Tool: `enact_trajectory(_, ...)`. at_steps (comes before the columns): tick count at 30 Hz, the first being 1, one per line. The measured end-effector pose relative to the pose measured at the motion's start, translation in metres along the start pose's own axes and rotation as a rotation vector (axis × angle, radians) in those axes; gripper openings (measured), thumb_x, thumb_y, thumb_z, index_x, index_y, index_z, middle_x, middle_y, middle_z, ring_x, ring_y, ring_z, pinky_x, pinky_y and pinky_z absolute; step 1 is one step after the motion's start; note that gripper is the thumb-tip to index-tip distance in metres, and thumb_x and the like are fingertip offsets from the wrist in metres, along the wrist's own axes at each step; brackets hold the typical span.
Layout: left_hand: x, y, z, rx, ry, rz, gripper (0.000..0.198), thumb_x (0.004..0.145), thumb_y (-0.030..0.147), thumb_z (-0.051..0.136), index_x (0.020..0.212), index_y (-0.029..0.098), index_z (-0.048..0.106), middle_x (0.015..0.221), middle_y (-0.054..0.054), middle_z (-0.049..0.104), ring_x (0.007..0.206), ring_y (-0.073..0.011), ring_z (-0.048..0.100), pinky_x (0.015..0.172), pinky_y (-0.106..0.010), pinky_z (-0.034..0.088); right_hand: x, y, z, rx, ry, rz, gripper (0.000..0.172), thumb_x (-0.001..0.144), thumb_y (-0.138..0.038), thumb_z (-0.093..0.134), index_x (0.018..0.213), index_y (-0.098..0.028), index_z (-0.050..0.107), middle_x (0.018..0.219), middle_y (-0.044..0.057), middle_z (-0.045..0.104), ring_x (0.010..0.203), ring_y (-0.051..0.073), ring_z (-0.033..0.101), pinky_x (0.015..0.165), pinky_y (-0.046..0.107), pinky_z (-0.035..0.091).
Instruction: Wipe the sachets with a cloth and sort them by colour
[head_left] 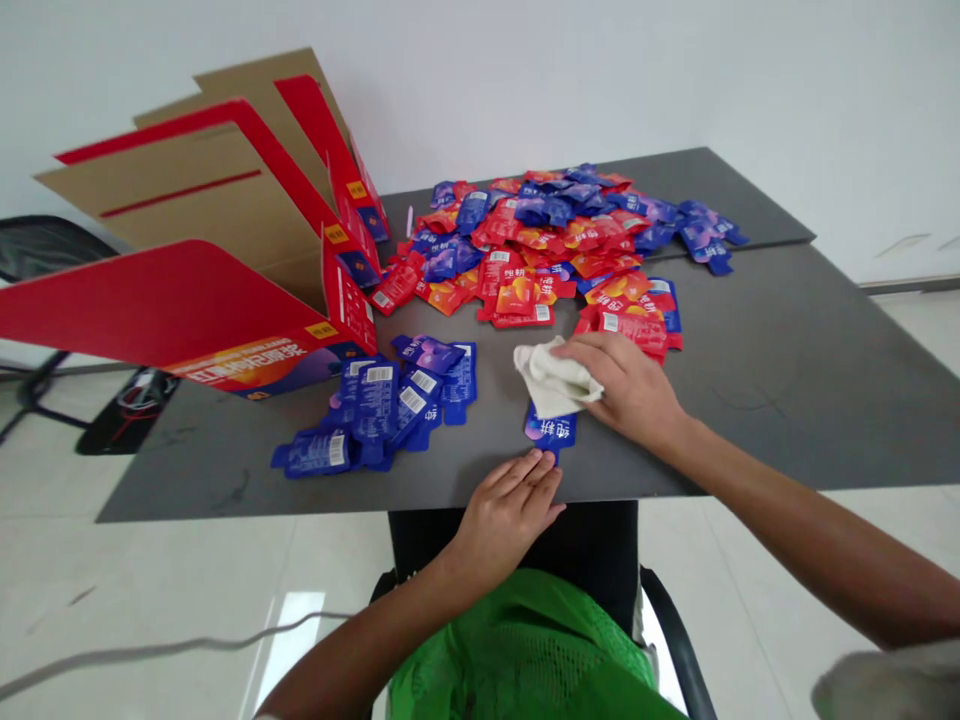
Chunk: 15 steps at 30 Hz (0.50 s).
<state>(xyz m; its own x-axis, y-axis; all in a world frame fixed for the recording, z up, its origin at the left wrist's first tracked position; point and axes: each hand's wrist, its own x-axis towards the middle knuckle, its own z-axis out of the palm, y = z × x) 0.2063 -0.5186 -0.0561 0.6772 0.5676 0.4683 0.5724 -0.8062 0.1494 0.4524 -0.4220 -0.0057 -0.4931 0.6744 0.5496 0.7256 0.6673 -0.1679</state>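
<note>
In the head view, my right hand (626, 385) is closed round a folded white cloth (559, 378). The cloth rests over the upper part of a blue pouch (553, 430) lying flat near the table's front edge, hiding that part. My left hand (514, 505) lies with its fingers stretched out at the edge, fingertips touching the narrow near end of this pouch. Left of the hands is a loose pile of blue pouches (375, 400), several with barcodes showing. Beyond the hands spreads a big mixed heap of red pouches (517, 285) and blue pouches.
Red cardboard boxes (112, 310) with raised flaps stand on the left of the grey table (787, 400). A white wall (562, 80) is behind it. On the floor at left are a dark chair and a black item with cables (142, 395).
</note>
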Motion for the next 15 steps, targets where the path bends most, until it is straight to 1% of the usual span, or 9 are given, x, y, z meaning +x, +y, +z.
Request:
enact_trajectory(2, 0.001, 0.0, 0.0, -0.01, -0.003, -0.01, 0.031, 0.103, 0.033, 0.063, 0.127, 0.012, 0.067, 0.125, -0.01, 0.078, 0.12, -0.0222, 0.072, 0.108, -0.035, 0.056, -0.014, -0.022, 0.0, 0.071, -0.149, -0.073, 0.043, 0.101, -0.026, 0.057, 0.143, -0.022, 0.055, 0.134, 0.013, 0.066, 0.118, 0.027, 0.063, 0.096, 0.04, 0.055)
enact_trajectory(3, 0.001, 0.0, 0.0, -0.016, -0.007, -0.014, 0.031, 0.103, 0.032, 0.063, 0.126, 0.012, 0.068, 0.121, -0.01, 0.079, 0.116, -0.022, 0.074, 0.107, -0.035, 0.057, -0.02, -0.028, 0.003, 0.104, -0.214, -0.094, 0.041, 0.101, -0.024, 0.057, 0.142, -0.022, 0.056, 0.132, 0.012, 0.067, 0.117, 0.026, 0.064, 0.095, 0.039, 0.056)
enact_trajectory(5, 0.001, 0.0, 0.0, -0.02, -0.015, -0.012, 0.03, 0.103, 0.032, 0.063, 0.126, 0.012, 0.068, 0.121, -0.01, 0.079, 0.117, -0.0221, 0.073, 0.107, -0.035, 0.057, -0.026, -0.028, 0.012, 0.142, -0.274, -0.092, 0.041, 0.099, -0.02, 0.057, 0.14, -0.023, 0.057, 0.131, 0.011, 0.068, 0.115, 0.025, 0.065, 0.096, 0.039, 0.056)
enact_trajectory(6, 0.001, 0.0, 0.0, -0.018, -0.016, -0.006, 0.031, 0.104, 0.032, 0.062, 0.127, 0.012, 0.067, 0.125, -0.01, 0.078, 0.121, -0.0222, 0.072, 0.109, -0.035, 0.056, -0.026, -0.021, 0.017, 0.145, -0.269, -0.07, 0.043, 0.098, -0.019, 0.058, 0.14, -0.023, 0.057, 0.131, 0.011, 0.068, 0.117, 0.026, 0.064, 0.098, 0.039, 0.056)
enact_trajectory(8, 0.0, 0.0, 0.0, -0.012, -0.011, 0.003, 0.032, 0.104, 0.033, 0.062, 0.129, 0.013, 0.066, 0.133, -0.011, 0.074, 0.129, -0.0222, 0.068, 0.111, -0.035, 0.054, -0.019, 0.001, 0.026, 0.108, -0.231, -0.028, 0.047, 0.095, -0.019, 0.061, 0.142, -0.021, 0.055, 0.134, 0.013, 0.065, 0.121, 0.027, 0.062, 0.101, 0.041, 0.055)
enact_trajectory(10, -0.002, 0.001, 0.001, -0.003, -0.011, 0.003, 0.033, 0.104, 0.033, 0.062, 0.13, 0.013, 0.066, 0.137, -0.011, 0.073, 0.131, -0.022, 0.066, 0.112, -0.035, 0.053, -0.006, 0.025, 0.03, 0.018, -0.202, -0.001, 0.047, 0.095, -0.02, 0.062, 0.141, -0.02, 0.056, 0.134, 0.014, 0.065, 0.12, 0.029, 0.062, 0.099, 0.042, 0.055)
enact_trajectory(12, -0.001, 0.001, 0.0, 0.006, -0.02, -0.008, 0.034, 0.103, 0.033, 0.064, 0.13, 0.013, 0.065, 0.136, -0.011, 0.073, 0.13, -0.022, 0.067, 0.111, -0.036, 0.054, 0.007, 0.042, 0.026, -0.078, -0.183, 0.011, 0.044, 0.095, -0.019, 0.061, 0.139, -0.018, 0.058, 0.13, 0.015, 0.067, 0.117, 0.03, 0.063, 0.096, 0.043, 0.055)
enact_trajectory(13, 0.001, 0.001, -0.002, 0.006, -0.027, -0.014, 0.034, 0.102, 0.035, 0.065, 0.129, 0.013, 0.066, 0.135, -0.01, 0.073, 0.13, -0.022, 0.067, 0.109, -0.035, 0.054, 0.012, 0.046, 0.022, -0.113, -0.161, 0.018, 0.044, 0.095, -0.019, 0.061, 0.139, -0.018, 0.059, 0.13, 0.015, 0.067, 0.116, 0.03, 0.064, 0.095, 0.043, 0.055)
enact_trajectory(15, 0.01, 0.001, -0.007, -0.013, -0.057, -0.034, 0.032, 0.101, 0.04, 0.067, 0.121, 0.015, 0.068, 0.129, -0.009, 0.076, 0.124, -0.0216, 0.07, 0.105, -0.035, 0.055, 0.018, 0.047, 0.012, -0.141, -0.057, 0.038, 0.046, 0.095, -0.021, 0.061, 0.141, -0.018, 0.058, 0.131, 0.016, 0.066, 0.118, 0.03, 0.063, 0.098, 0.044, 0.054)
